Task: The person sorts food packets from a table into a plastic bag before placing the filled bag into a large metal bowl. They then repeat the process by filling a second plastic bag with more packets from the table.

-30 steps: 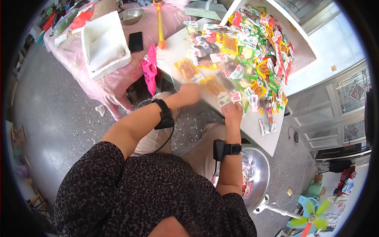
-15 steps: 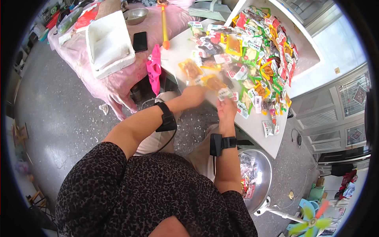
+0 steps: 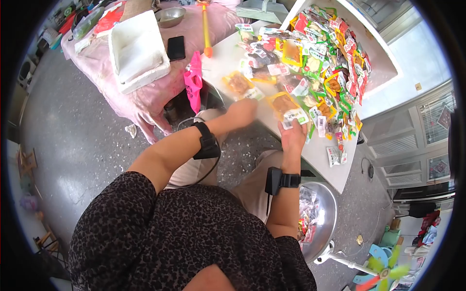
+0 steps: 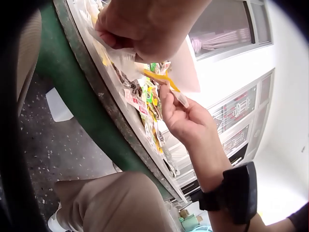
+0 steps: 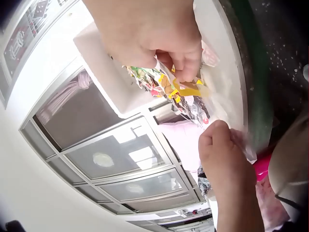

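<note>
In the head view, my left hand [image 3: 242, 112] is at the table's near edge, fingers curled; the left wrist view shows it gripping clear plastic film [image 4: 124, 62]. To its right, my right hand [image 3: 292, 137] pinches the white end of a yellow-edged packet [image 3: 284, 104] with brown contents. That packet is seen edge-on in the left wrist view, tilted above the table. Another yellow-edged packet [image 3: 238, 83] lies beyond my left hand, hazy as if under film. Many colourful packets [image 3: 313, 63] are heaped behind and to the right.
A white foam box [image 3: 162, 72] and a black phone [image 3: 176, 48] lie on the pink cloth at left. Pink plastic [image 3: 193, 87] hangs by the table's corner. Below the table's right side stands a metal basin [image 3: 327, 218] with packets, near a small fan [image 3: 384, 273].
My right hand first shifted slightly left, then back right with the yellow-edged packet, which now lies farther from my left hand. My left hand stays near the same table edge.
</note>
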The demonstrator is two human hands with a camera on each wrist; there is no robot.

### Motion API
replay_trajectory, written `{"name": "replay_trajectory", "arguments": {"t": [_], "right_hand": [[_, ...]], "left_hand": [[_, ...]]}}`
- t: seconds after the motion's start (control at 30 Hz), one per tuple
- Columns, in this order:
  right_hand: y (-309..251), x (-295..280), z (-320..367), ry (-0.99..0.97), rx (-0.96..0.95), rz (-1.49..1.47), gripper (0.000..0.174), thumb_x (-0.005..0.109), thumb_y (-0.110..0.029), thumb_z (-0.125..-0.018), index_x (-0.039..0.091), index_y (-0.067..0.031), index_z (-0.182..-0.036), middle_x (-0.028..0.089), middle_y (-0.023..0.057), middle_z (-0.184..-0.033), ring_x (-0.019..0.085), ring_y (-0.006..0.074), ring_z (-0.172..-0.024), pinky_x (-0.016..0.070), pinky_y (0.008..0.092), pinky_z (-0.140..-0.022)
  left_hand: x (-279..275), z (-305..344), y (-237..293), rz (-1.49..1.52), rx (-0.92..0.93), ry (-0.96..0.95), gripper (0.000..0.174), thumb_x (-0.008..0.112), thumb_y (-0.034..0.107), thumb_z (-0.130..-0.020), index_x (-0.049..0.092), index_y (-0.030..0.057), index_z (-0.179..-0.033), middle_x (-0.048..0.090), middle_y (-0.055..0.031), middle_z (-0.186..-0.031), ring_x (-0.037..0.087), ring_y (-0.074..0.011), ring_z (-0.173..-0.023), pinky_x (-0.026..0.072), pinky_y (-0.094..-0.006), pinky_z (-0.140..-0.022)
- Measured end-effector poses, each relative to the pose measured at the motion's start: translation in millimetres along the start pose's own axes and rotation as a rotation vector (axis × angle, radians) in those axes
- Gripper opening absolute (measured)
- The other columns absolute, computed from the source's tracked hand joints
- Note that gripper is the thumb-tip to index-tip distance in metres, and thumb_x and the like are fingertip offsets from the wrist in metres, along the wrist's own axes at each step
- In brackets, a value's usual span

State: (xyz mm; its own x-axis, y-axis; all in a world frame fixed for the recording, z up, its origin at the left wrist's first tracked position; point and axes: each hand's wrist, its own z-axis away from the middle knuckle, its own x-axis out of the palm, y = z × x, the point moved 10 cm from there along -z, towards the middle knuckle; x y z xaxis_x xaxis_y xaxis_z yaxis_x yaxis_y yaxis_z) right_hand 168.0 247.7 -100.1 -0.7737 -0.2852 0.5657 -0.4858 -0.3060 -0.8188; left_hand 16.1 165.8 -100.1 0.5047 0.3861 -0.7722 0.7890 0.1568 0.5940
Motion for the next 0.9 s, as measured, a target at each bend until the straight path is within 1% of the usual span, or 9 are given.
{"name": "replay_trajectory", "arguments": {"t": [0.07, 0.1, 0.23, 0.47, 0.57, 0.67, 0.73, 0.77, 0.9], "right_hand": [[-14, -8, 13, -0.048, -0.022, 0.034, 0.033, 0.039, -0.005, -0.080, 0.035, -0.0041, -0.113, 0.045, 0.0135, -0.109, 0.050, 0.0278, -0.095, 0.0449, 0.0446, -0.069], [-18, -9, 17, -0.109, 0.000, 0.037, 0.034, 0.041, -0.006, -0.080, 0.037, -0.0080, -0.113, 0.046, 0.0103, -0.109, 0.048, 0.0254, -0.097, 0.0423, 0.0468, -0.075], [-28, -6, 35, -0.254, 0.058, -0.031, 0.034, 0.042, -0.007, -0.080, 0.038, -0.0061, -0.114, 0.049, 0.0115, -0.107, 0.051, 0.0253, -0.094, 0.0468, 0.0417, -0.072], [24, -5, 36, -0.245, 0.198, -0.124, 0.032, 0.040, -0.006, -0.081, 0.038, -0.0043, -0.112, 0.048, 0.0129, -0.107, 0.051, 0.0267, -0.094, 0.0456, 0.0424, -0.073], [42, -2, 33, -0.232, 0.231, -0.241, 0.030, 0.040, -0.005, -0.081, 0.038, -0.0036, -0.111, 0.047, 0.0130, -0.107, 0.050, 0.0266, -0.096, 0.0440, 0.0413, -0.077], [63, -2, 27, -0.185, 0.262, -0.319, 0.031, 0.039, -0.003, -0.080, 0.037, -0.0035, -0.112, 0.047, 0.0129, -0.108, 0.049, 0.0265, -0.097, 0.0435, 0.0406, -0.079], [76, 5, 23, -0.122, 0.282, -0.344, 0.032, 0.039, -0.003, -0.081, 0.037, -0.0039, -0.112, 0.047, 0.0130, -0.108, 0.049, 0.0265, -0.097, 0.0433, 0.0404, -0.079], [79, 15, 21, -0.155, 0.293, -0.378, 0.031, 0.040, -0.003, -0.080, 0.038, -0.0044, -0.111, 0.048, 0.0119, -0.105, 0.051, 0.0246, -0.094, 0.0442, 0.0388, -0.077], [87, 36, 17, -0.182, 0.336, -0.019, 0.025, 0.043, -0.004, -0.078, 0.041, -0.0027, -0.103, 0.052, 0.0084, -0.093, 0.054, 0.0175, -0.078, 0.0469, 0.0286, -0.059]], "left_hand": [[-3, -2, -3, 0.105, 0.026, 0.106, 0.013, 0.042, 0.013, -0.073, 0.049, 0.0031, -0.076, 0.053, -0.0185, -0.073, 0.051, -0.0347, -0.072, 0.0399, -0.0423, -0.063], [-4, -3, -3, 0.129, 0.027, 0.119, 0.013, 0.042, 0.013, -0.073, 0.049, 0.0030, -0.076, 0.053, -0.0187, -0.073, 0.051, -0.0349, -0.072, 0.0398, -0.0424, -0.063], [-1, -4, -6, 0.186, -0.008, 0.101, 0.017, 0.039, 0.017, -0.076, 0.048, 0.0029, -0.079, 0.052, -0.0186, -0.078, 0.050, -0.0347, -0.077, 0.0392, -0.0409, -0.067], [-11, -2, 2, 0.210, -0.037, 0.099, 0.018, 0.041, 0.019, -0.077, 0.049, 0.0035, -0.079, 0.052, -0.0175, -0.079, 0.050, -0.0331, -0.079, 0.0398, -0.0397, -0.068], [-9, -1, 23, -0.050, 0.055, 0.047, 0.016, 0.044, 0.019, -0.075, 0.051, 0.0050, -0.079, 0.053, -0.0158, -0.078, 0.051, -0.0318, -0.077, 0.0408, -0.0394, -0.066], [-17, 4, 50, -0.095, 0.111, 0.001, 0.013, 0.046, 0.018, -0.072, 0.052, 0.0062, -0.076, 0.053, -0.0131, -0.076, 0.052, -0.0298, -0.074, 0.0417, -0.0391, -0.063], [-19, 4, 56, -0.099, 0.156, 0.084, 0.013, 0.048, 0.017, -0.070, 0.052, 0.0055, -0.074, 0.053, -0.0127, -0.075, 0.052, -0.0291, -0.073, 0.0419, -0.0388, -0.062], [-20, 5, 59, -0.101, 0.177, 0.124, 0.012, 0.048, 0.016, -0.069, 0.052, 0.0051, -0.073, 0.053, -0.0124, -0.074, 0.052, -0.0287, -0.072, 0.0421, -0.0386, -0.061], [-18, 8, 63, -0.214, 0.223, 0.120, 0.012, 0.050, 0.015, -0.065, 0.051, 0.0049, -0.070, 0.052, -0.0130, -0.069, 0.052, -0.0298, -0.068, 0.0420, -0.0386, -0.059]]}}
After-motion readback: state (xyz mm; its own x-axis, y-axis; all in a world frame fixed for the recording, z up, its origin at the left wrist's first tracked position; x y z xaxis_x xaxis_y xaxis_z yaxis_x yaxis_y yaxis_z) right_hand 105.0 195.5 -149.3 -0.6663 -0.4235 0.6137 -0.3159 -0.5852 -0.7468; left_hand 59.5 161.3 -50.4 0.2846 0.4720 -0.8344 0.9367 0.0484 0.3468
